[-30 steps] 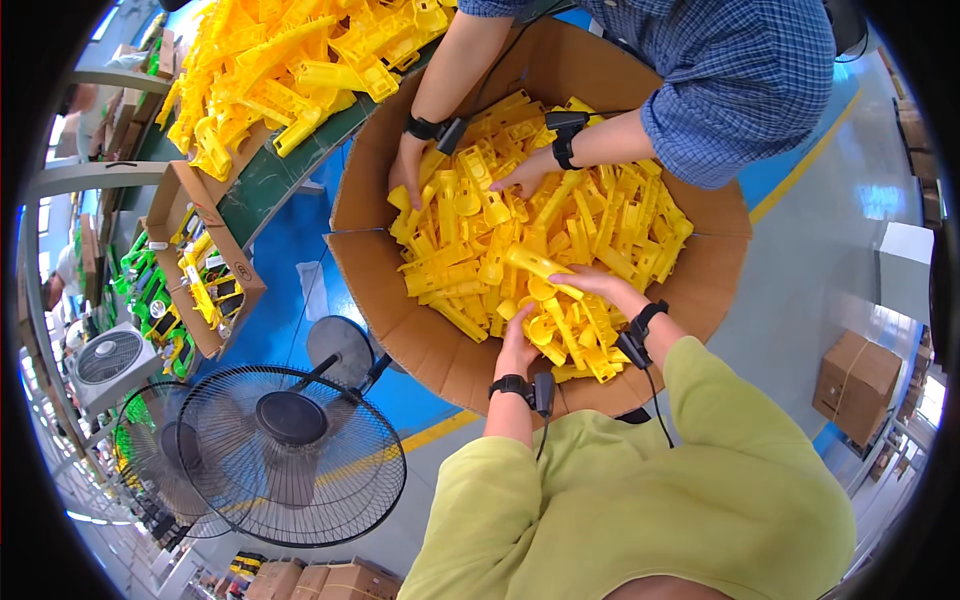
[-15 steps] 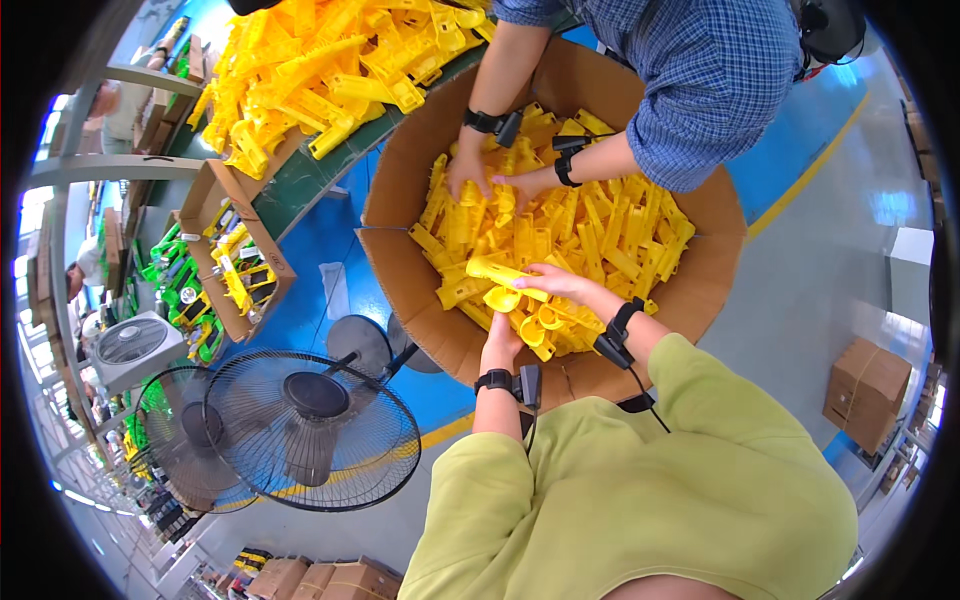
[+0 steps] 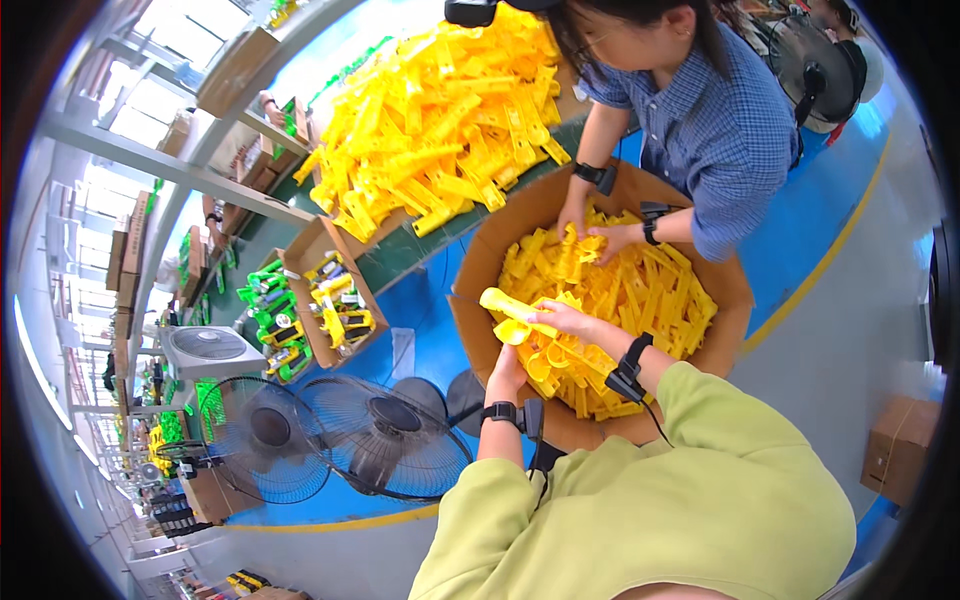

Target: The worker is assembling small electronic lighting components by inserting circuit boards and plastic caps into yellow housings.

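Observation:
Just above the near left side of a large cardboard bin (image 3: 480, 247), my two hands are close together. In my right hand (image 3: 562, 319) is a long yellow plastic part (image 3: 500, 301), its rounded end pointing left. Below it, my left hand (image 3: 507, 366) grips a yellow plastic piece with a rounded cup-like end (image 3: 513, 332); its fingers are partly hidden. Whether the two pieces are joined I cannot tell. Loose yellow plastic parts (image 3: 650, 300) fill the bin. Across it, a co-worker's hands (image 3: 600, 240) handle similar yellow parts.
A heap of yellow parts (image 3: 430, 120) lies on a green-topped table (image 3: 385, 262) at the far left. Beside it is a cardboard tray (image 3: 370, 318) of mixed yellow and dark pieces. Black fans (image 3: 392, 425) stand left of me. The co-worker (image 3: 720, 140) leans over the bin's far side.
My view has swung up and left, so the bin appears lower and further right. My hands still hold yellow parts, now nearer the bin's left side. The co-worker's hands have lifted a yellow piece.

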A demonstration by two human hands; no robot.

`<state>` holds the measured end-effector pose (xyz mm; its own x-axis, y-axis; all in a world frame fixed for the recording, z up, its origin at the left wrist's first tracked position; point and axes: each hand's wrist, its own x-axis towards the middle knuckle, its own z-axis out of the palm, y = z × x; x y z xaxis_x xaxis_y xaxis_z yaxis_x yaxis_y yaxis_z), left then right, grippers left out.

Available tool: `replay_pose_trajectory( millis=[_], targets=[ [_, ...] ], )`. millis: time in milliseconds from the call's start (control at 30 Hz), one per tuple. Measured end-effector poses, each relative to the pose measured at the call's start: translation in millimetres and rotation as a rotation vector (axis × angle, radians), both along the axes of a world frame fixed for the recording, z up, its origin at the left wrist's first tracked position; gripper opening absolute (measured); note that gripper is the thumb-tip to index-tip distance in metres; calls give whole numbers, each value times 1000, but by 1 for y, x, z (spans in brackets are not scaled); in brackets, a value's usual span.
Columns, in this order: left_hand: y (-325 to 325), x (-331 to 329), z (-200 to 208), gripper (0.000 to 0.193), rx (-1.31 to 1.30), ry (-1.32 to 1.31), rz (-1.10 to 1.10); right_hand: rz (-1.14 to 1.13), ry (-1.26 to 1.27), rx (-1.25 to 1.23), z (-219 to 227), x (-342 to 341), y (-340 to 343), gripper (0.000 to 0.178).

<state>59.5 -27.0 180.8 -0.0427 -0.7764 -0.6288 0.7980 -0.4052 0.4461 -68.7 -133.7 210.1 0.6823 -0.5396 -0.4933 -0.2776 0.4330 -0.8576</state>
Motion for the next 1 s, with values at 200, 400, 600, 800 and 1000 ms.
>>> replay_pose_trajectory(
  millis=[200,400,600,800,1000],
  targets=[
    [-8,4,1,44,94,48,42,91,184,55,14,16,-14,65],
    [-156,80,125,40,-268,14,114,68,80,-529,104,105,-153,58],
    [-297,241,262,50,-369,-505,386,-621,314,-1398,279,160,-221,73],
    [-327,281,187,60,-60,-807,262,-20,51,-820,200,55,-159,28],
    [-336,300,106,41,-193,-1630,97,294,363,-404,75,-48,-52,33]
  ],
)
